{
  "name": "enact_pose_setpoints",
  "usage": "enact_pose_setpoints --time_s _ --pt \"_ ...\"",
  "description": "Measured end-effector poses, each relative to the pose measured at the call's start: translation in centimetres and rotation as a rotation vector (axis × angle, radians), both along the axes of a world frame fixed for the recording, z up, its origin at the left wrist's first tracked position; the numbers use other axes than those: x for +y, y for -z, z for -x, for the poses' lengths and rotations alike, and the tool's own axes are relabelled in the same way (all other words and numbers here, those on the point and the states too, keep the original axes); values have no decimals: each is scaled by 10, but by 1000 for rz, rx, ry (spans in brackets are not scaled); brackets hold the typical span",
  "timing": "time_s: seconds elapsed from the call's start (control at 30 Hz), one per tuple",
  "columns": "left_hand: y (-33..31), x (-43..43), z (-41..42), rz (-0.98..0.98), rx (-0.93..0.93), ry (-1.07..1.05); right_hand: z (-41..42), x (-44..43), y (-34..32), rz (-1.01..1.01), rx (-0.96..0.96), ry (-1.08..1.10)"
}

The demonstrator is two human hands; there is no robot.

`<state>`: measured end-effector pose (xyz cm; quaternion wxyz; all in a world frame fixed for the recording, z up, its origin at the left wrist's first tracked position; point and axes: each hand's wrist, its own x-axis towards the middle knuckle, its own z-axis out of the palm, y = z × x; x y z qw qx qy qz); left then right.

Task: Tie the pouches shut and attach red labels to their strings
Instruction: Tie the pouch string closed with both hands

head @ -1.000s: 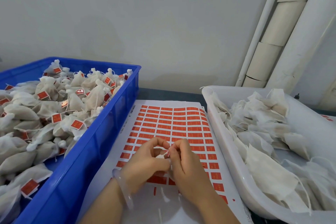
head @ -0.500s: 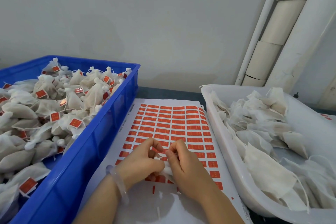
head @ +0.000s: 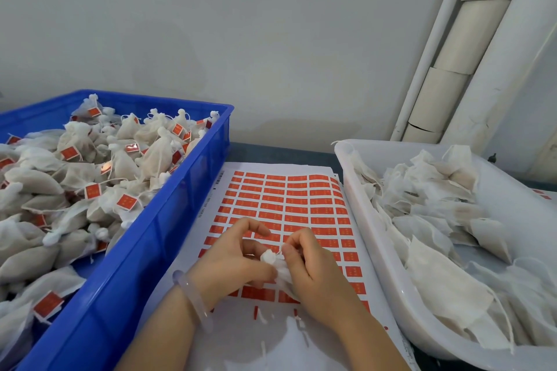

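Note:
A small white pouch sits between my two hands over the sheet of red labels. My left hand grips its bunched neck with curled fingers and thumb. My right hand pinches the pouch from the right, covering most of its body. The pouch's string is too small to make out. The label sheet lies flat in the middle, with its near rows partly peeled off and partly hidden by my hands.
A blue crate on the left holds several tied pouches with red labels. A white tub on the right holds several flat untied pouches. A grey wall and white pipes stand behind.
Both hands have stayed over the sheet's near rows; the fingers have shifted around the pouch, and its white bunched top now shows between them.

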<state>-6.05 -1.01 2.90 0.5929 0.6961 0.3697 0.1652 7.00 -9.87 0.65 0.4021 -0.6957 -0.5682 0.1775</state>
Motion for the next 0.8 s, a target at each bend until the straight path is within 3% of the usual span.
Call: enact_pose_setpoints --time_s 0.3,0.8 --pt "0 -1 -2 -53 -83 13 0 1 1 -35 25 22" --pt "2 -6 -7 -89 -161 -147 3 1 3 -106 54 68"
